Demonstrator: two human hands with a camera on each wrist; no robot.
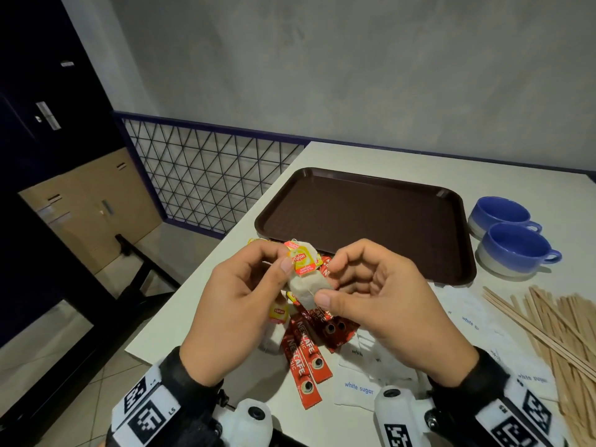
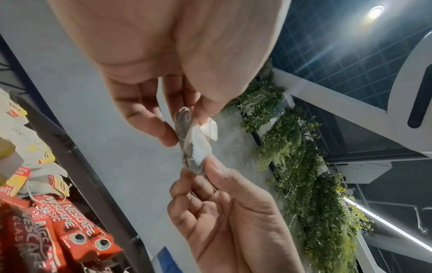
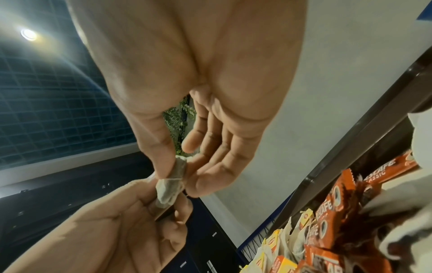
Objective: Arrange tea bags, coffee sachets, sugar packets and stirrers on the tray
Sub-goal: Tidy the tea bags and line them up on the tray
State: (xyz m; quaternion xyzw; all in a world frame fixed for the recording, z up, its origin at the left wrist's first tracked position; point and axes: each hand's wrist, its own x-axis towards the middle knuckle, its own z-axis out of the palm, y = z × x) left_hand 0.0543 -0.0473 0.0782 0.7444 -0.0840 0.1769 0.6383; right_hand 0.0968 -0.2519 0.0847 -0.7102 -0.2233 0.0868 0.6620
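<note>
A Lipton tea bag point(image 1: 308, 287) with a yellow and red tag is held in the air between both hands, in front of the brown tray point(image 1: 364, 175), which has nothing on it. My left hand point(image 1: 286, 258) pinches the tag end; my right hand point(image 1: 326, 285) pinches the bag's lower end. The left wrist view shows the tea bag point(image 2: 190, 142) edge-on between thumb and fingers. More tea bags point(image 1: 278, 315) and red Nescafe coffee sachets point(image 1: 306, 353) lie below the hands. White sugar packets point(image 1: 358, 387) and wooden stirrers point(image 1: 548, 333) lie to the right.
Two blue cups point(image 1: 512, 250) stand right of the tray. The table's left edge point(image 1: 180, 285) is close to the pile, with a drop to the floor and a wire railing point(image 1: 206, 175) beyond it.
</note>
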